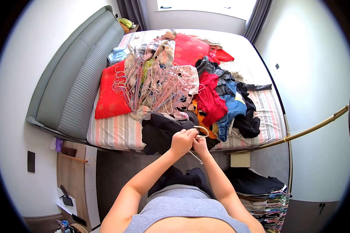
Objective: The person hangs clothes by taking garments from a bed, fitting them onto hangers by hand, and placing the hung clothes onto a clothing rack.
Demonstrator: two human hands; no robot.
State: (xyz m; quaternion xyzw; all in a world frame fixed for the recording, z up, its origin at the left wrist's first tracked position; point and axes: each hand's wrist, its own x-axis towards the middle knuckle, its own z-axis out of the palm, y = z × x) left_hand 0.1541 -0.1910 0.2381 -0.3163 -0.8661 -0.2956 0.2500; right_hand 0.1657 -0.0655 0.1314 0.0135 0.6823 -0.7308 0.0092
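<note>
My left hand is closed on the edge of a black garment that hangs over the near side of the bed. Close beside it, my right hand is closed around a white clothes hanger. The hanger's hook curves up above my fingers, and one thin end sticks out below, between my wrists. Part of the hanger is hidden by my hands and the black cloth.
A tangled heap of hangers lies on the bed beside a red pillow. Right of it are piled clothes, including a red garment and jeans. A bamboo pole crosses at right; a stack of hangered clothes sits below.
</note>
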